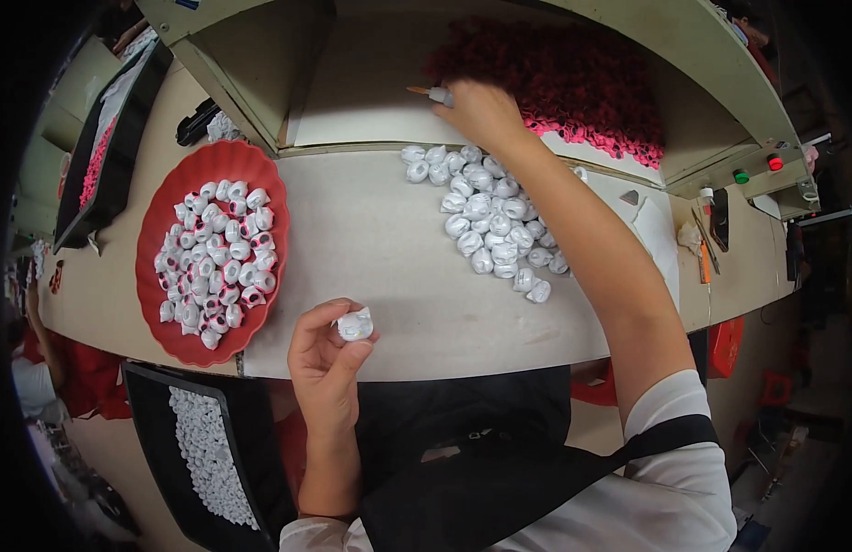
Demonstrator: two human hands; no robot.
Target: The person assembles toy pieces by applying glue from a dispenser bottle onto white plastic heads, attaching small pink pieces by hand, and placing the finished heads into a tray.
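Observation:
My left hand (327, 363) holds a small white moulded figure (355, 324) between thumb and fingertips, just above the near edge of the grey worktable (362, 239). My right hand (481, 112) reaches far forward and grips a thin brush or applicator (433, 93) with a grey ferrule and an orange tip. It hovers by a heap of dark red and pink small pieces (564, 78) inside an open cabinet. A loose pile of white figures (486, 221) lies on the table under my right forearm.
A round red tray (173, 304) at the left holds many white figures with dark and pink marks. A black tray of white pieces (210, 451) sits lower left, another black tray (104, 147) far left. Red and green buttons (757, 168) are at the right.

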